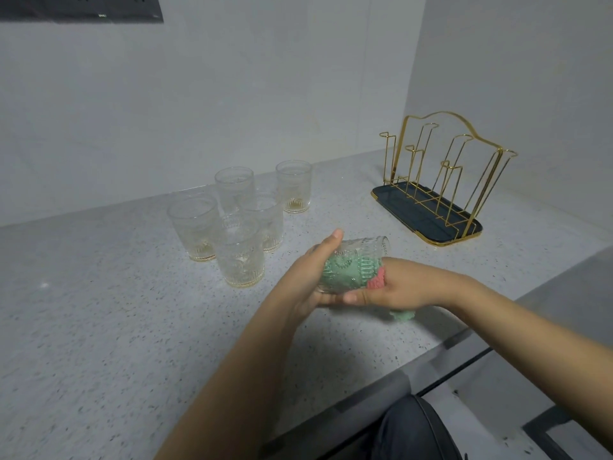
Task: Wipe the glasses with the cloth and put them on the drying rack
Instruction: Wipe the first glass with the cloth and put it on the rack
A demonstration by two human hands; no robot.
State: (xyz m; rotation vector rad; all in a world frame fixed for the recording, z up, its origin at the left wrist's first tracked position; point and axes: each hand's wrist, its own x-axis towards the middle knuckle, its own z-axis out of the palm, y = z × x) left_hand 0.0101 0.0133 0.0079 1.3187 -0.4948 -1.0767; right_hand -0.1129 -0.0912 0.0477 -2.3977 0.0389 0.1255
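The left hand curls round the base of a glass held on its side above the counter. The right hand grips a green-and-pink cloth stuffed into the glass's mouth. Five glasses stand upright to the far left, nothing in them. The gold rack stands far right on its dark tray, holding no glasses.

Both forearms are bare, without sleeves, rings or watch; dark blue-grey trousers cover the leg below
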